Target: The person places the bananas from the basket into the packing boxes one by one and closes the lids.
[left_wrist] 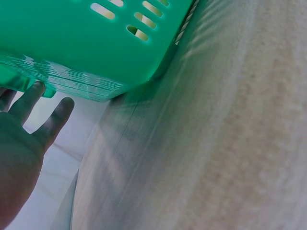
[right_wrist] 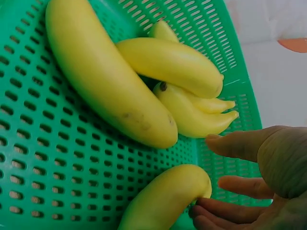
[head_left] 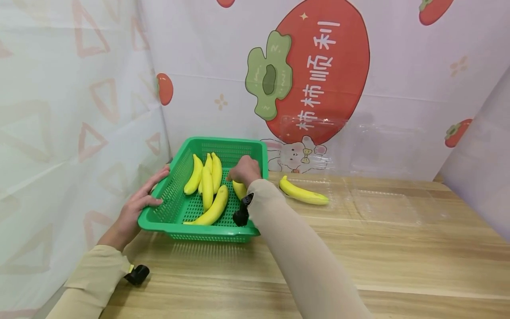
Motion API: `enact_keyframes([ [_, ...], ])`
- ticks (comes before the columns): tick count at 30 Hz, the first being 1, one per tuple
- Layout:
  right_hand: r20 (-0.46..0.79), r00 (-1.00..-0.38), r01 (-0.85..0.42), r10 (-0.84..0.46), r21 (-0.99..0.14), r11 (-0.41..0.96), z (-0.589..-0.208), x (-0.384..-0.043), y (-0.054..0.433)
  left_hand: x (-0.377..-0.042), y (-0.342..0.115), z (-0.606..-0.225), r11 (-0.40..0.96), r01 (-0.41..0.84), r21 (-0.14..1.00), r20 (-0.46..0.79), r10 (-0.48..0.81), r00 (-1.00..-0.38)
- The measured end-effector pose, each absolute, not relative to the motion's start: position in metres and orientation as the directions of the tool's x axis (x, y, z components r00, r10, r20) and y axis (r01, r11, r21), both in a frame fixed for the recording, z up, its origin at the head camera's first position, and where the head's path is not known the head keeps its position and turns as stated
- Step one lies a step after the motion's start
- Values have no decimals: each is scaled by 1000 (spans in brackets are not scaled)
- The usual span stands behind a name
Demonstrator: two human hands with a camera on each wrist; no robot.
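Observation:
My left hand [head_left: 133,212] holds the left rim of a green plastic basket [head_left: 215,230], thumb over the rim. In the left wrist view, spread fingers [left_wrist: 53,122] reach under the rim beside the basket's outer wall. Several yellow bananas [head_left: 207,188] lie inside the basket. Over its right part is my right hand [head_left: 245,170], fingers pointing down. The right wrist view shows that thumb and fingers apart, lower fingertips at the end of one banana [right_wrist: 168,196], which the head view partly hides. A larger banana [right_wrist: 110,81] lies near it, beside a cluster of smaller-looking ones [right_wrist: 192,110].
Right of the basket, another banana [head_left: 304,193] lies at a clear plastic clamshell box [head_left: 330,184] with its lid raised. A second clear box [head_left: 386,206] stands farther right. Printed curtains [head_left: 207,66] border the wooden table [head_left: 378,266] at back and left.

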State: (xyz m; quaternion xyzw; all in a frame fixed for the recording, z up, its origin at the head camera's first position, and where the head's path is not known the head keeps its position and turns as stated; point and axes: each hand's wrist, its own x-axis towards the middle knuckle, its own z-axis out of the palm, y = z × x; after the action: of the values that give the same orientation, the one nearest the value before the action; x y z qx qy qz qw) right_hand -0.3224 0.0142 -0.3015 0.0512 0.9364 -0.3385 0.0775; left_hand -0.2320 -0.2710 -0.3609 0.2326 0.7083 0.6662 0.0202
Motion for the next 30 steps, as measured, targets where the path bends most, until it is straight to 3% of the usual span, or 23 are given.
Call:
enact_keyframes([
  [30,-198,-980,101,17,-422,901,-315,-328,4,-233,-272,-363,-2,321,947,300,361,-883],
])
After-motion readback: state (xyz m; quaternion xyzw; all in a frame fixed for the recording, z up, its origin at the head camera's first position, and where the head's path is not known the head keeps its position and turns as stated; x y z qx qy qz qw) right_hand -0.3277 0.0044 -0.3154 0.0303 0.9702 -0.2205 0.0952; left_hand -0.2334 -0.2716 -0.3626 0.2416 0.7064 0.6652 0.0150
